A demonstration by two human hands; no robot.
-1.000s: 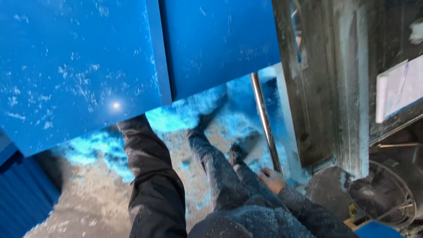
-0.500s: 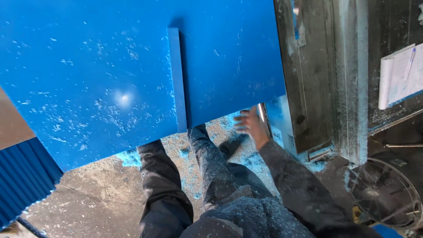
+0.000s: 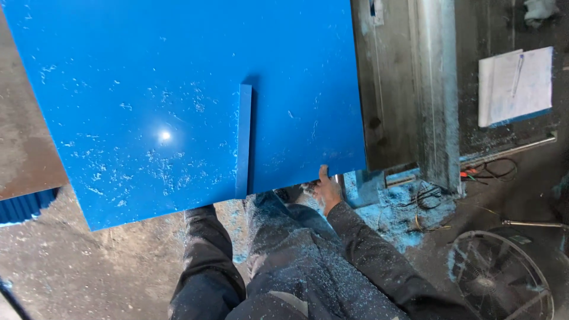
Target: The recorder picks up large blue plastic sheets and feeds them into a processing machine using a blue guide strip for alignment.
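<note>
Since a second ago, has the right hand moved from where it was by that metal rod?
Yes. The right hand has gone up from low beside the rod to the near edge of the big blue sheet, thumb on its face, closer to the grey machine post.

A large flat blue plastic sheet (image 3: 148,101) with a glossy face fills most of the view, tilted a little so its lower edge slopes up toward the right hand (image 3: 326,189). Pale shavings speckle its surface, thickest toward the lower left. A narrow upright blue strip (image 3: 243,142) stands on it just left of the right hand, which grips the sheet's lower right edge from beneath, thumb on top.
</note>
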